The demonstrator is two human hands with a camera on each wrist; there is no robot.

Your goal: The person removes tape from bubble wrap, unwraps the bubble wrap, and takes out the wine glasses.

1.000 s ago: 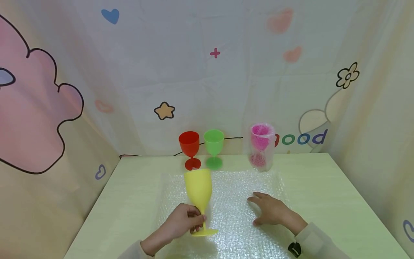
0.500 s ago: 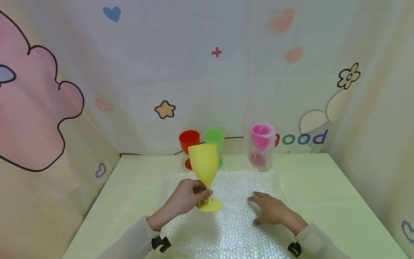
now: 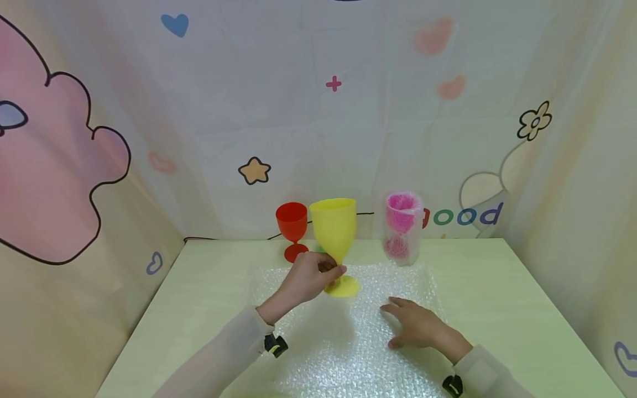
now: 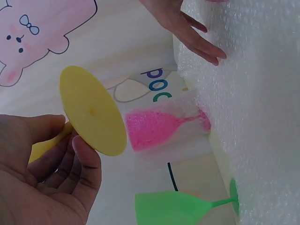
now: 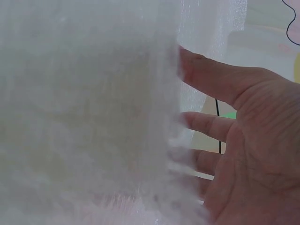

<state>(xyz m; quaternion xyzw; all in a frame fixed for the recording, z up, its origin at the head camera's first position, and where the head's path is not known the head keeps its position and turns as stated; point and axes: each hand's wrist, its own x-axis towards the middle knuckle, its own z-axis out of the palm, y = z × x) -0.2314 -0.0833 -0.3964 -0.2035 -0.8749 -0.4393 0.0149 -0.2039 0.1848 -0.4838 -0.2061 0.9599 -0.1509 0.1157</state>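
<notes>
My left hand [image 3: 311,276] pinches the stem of a yellow plastic goblet [image 3: 335,226], which it holds upright above the bubble wrap. In the left wrist view the round yellow base [image 4: 91,112] shows just past my thumb and fingers. Spread flat over the middle of the table is a sheet of clear bubble wrap [image 3: 383,370]. With its fingers spread, my right hand [image 3: 420,323] rests on the right part of that sheet. The right wrist view has the bubble wrap [image 5: 93,112] blurred and close, covering the fingertips.
A red goblet [image 3: 292,221] stands at the table's back. Beside it, a green goblet [image 4: 173,207] is mostly hidden behind the yellow one in the head view. Further right stands a pink goblet wrapped in bubble wrap [image 3: 402,226]. A printed curtain [image 3: 224,110] hangs behind the table [image 3: 497,309].
My left hand has lifted the yellow goblet and carried it away from me and slightly right, so it now covers the green goblet in the head view. My right hand has stayed still.
</notes>
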